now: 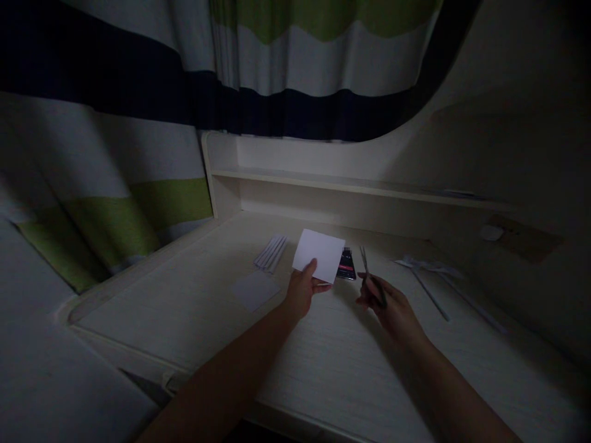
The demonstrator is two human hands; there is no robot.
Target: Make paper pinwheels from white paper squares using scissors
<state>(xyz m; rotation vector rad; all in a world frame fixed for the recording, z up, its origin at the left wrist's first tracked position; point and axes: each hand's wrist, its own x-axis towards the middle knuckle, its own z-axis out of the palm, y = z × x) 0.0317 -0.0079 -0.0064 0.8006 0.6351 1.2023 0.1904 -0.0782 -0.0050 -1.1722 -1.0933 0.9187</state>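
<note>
My left hand grips a square sheet of white paper by its near edge, thumb on top and fingers beneath. A pair of scissors is in my right hand, with the fingers around the dark handles and the blades pointing up and away. The blades stand to the right of the paper, apart from it. Behind the paper's right edge lies a phone with a lit screen, partly hidden. Left of my left hand, another white sheet lies flat on the desk.
Several folded white paper strips lie at the back left of the white desk. On the right are paper scraps and long thin strips. A raised shelf runs along the back, below striped curtains.
</note>
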